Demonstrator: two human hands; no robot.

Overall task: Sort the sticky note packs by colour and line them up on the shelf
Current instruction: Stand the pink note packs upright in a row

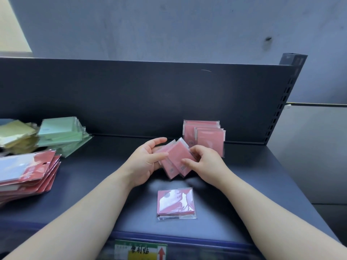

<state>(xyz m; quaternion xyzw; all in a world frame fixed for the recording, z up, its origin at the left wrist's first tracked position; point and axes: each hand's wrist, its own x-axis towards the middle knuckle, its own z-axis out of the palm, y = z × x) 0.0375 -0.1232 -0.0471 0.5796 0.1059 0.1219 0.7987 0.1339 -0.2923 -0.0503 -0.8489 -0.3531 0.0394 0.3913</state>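
Head view, single frame.

Landmark: the flat pink pack [175,203], lying face up in its clear wrapper on the dark shelf [253,184], close to the front edge.

- Just beyond the flat pink pack and raised above the shelf, we see the fanned pink packs [174,158], held between both hands. We cannot count them exactly; at least two faces show, tilted and overlapping.
- The left grip [145,162], a bare hand, is beyond and left of the flat pink pack. Its palm is turned inward, the fingers lie behind the fan and the thumb crosses its front, so it is partly closed and pinching the fan.
- The right grip [204,162] is beyond and right of the flat pink pack. Its fingers are curled over the fan's upper right edge and the thumb is pressed on the front face, so it is closed on the same fan.
- Farther beyond and slightly right, the upright pink packs [203,136] stand in a row, leaning on the back panel [131,100].
- Far left and beyond are a green stack [62,132] and, next to it on its left, a yellow stack [16,136]. Both are untidy.
- Far left and level with the fan is a slumped pile of red carded packs [28,169].
- Nearer than the flat pink pack, a price label [140,250] sits on the shelf lip. Its text is blurred.
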